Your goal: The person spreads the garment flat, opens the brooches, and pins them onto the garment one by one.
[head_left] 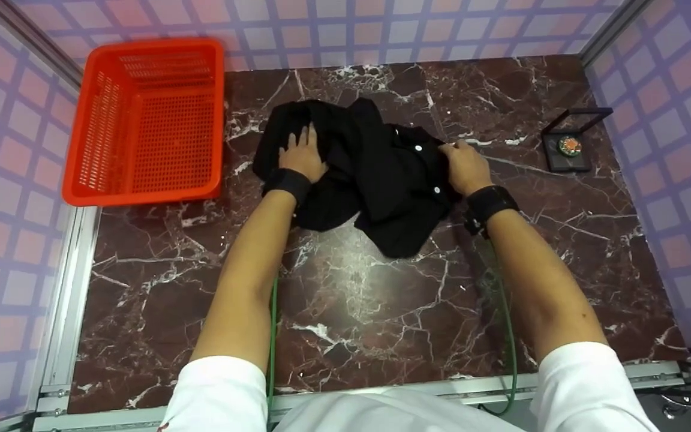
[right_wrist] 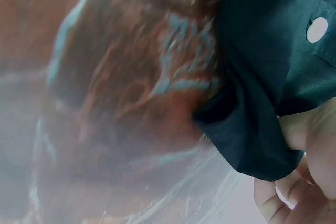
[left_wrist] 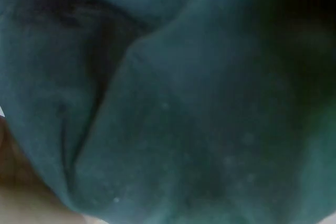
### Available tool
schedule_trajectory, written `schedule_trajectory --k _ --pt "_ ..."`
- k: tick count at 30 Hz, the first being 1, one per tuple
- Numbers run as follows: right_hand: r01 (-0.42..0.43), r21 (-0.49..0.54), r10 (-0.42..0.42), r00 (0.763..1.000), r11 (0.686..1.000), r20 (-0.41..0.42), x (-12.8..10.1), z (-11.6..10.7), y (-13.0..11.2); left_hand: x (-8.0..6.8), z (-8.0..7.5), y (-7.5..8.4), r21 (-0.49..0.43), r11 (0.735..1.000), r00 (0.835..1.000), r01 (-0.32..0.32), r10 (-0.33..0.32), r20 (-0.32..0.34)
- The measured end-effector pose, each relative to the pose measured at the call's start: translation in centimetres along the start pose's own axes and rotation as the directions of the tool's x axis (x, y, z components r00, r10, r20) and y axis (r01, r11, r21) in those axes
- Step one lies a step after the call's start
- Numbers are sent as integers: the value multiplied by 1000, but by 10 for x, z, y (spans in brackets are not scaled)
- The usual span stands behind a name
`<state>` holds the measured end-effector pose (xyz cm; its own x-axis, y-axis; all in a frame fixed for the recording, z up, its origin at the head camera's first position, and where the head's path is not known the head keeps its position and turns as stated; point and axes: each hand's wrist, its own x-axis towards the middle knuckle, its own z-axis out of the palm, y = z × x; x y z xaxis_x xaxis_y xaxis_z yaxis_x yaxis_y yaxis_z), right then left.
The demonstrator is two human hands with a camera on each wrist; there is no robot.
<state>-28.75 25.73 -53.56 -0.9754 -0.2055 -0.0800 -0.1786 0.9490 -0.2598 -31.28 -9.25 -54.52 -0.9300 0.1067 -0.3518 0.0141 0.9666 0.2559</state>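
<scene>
A black shirt (head_left: 375,174) with white buttons lies crumpled on the marble-patterned table. On its left part rests my left hand (head_left: 303,156), fingers spread and fairly straight on top of the cloth. Dark fabric (left_wrist: 173,114) fills nearly the whole left wrist view, and no fingers can be made out there. At the shirt's right edge, my right hand (head_left: 466,167) pinches the fabric between thumb and fingers. The right wrist view shows that thumb and curled fingers (right_wrist: 294,192) around a folded corner of the shirt, below a white button (right_wrist: 317,30).
A red plastic basket (head_left: 218,120) with perforated sides stands at the back left. To the right is a small black stand (head_left: 561,163) with a round, colourful disc (head_left: 569,146). Tiled-pattern walls (head_left: 345,36) border the table (head_left: 357,324), and green cables (head_left: 508,336) trail from both wrists.
</scene>
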Motion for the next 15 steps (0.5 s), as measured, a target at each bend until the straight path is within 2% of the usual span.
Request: schedule_trajectory --k 9,15 --pt "17 -21 -17 1000 1000 -15 -10 -3 22 -4 -6 -12 -4 1000 999 -30 30 30" --pt "32 -19 -33 999 999 -28 -14 -5 37 -12 -13 -22 -9 1000 999 -29 29 17"
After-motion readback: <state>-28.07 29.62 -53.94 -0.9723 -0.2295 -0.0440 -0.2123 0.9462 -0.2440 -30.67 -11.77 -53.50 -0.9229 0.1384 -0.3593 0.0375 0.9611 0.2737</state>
